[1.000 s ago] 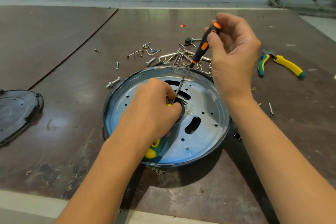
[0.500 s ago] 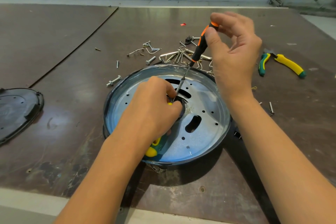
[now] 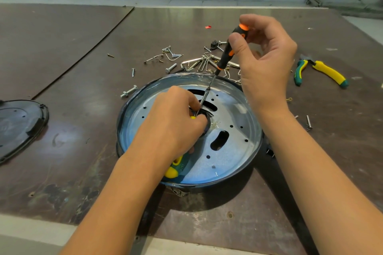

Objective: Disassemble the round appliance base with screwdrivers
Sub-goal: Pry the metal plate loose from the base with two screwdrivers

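Note:
The round appliance base [image 3: 232,163] lies in the middle of the dark table, its shiny perforated metal plate facing up inside a dark rim. My left hand [image 3: 172,124] rests in the base and grips a green and yellow handled tool [image 3: 176,168], whose tip is hidden at the central hole. My right hand [image 3: 263,64] pinches the top of a black and orange screwdriver [image 3: 228,51]. Its thin shaft slants down to the centre of the plate, right beside my left fingers.
Loose screws, bolts and wire clips [image 3: 199,62] are scattered just behind the base. Green and yellow pliers [image 3: 323,70] lie at the right. A black plastic cover [image 3: 18,124] sits at the left edge. A few screws [image 3: 308,122] lie right of my right wrist.
My right hand's fingers have shifted on the screwdriver handle, opening and closing again around its top. The left hand and the base have stayed put.

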